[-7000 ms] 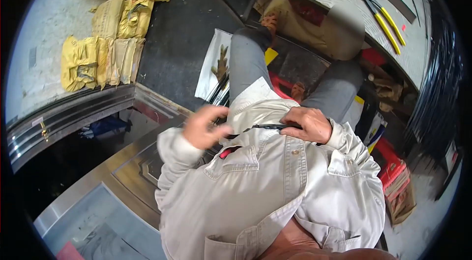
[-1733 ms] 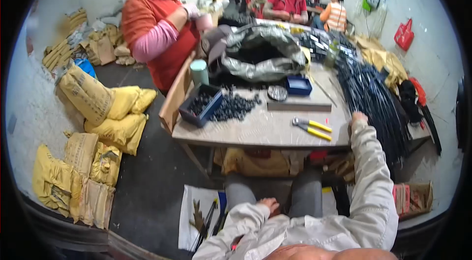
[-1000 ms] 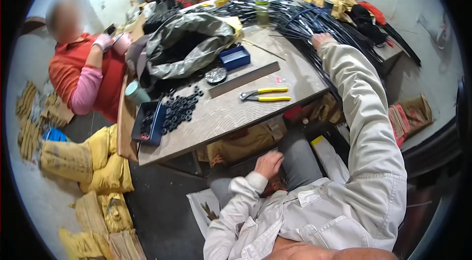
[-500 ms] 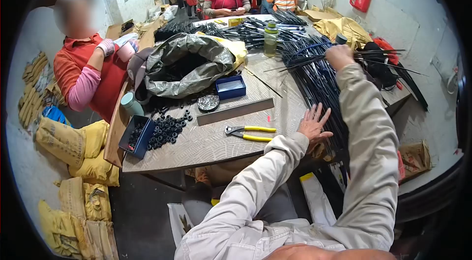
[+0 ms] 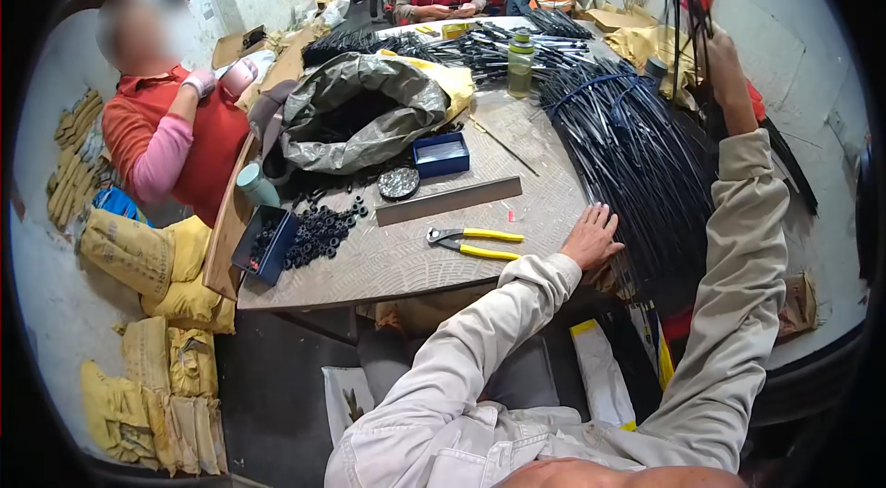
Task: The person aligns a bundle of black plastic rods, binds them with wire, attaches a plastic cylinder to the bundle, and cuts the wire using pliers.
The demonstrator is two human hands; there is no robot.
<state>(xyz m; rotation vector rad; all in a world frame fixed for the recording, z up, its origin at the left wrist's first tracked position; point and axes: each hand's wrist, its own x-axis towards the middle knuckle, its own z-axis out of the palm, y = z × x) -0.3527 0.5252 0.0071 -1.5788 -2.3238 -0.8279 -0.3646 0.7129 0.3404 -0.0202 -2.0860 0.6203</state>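
My right hand [image 5: 724, 64] is raised at the upper right, closed around a bunch of thin black strips [image 5: 683, 4] that stand up and hang down from it. My left hand [image 5: 592, 237] rests with its fingers spread at the table's right edge, touching the near side of a large pile of black strips [image 5: 628, 137]. A blue tie lies across the pile's upper part. Left of my left hand lie yellow-handled pliers [image 5: 475, 243], with a flat metal bar [image 5: 449, 201] behind them.
On the table [image 5: 397, 276] are a grey sack [image 5: 365, 110], a green bottle [image 5: 520, 65], a blue box [image 5: 441, 154], a round tin [image 5: 399, 183] and small black rings [image 5: 318, 234] beside a bin [image 5: 266, 246]. A co-worker [image 5: 175, 137] stands at left; others sit behind. Yellow sacks [image 5: 129, 248] lie at left.
My right hand has risen and moved right with the strips, which now point upward instead of lying level. My left hand has stayed near the table edge, its fingers less widely spread.
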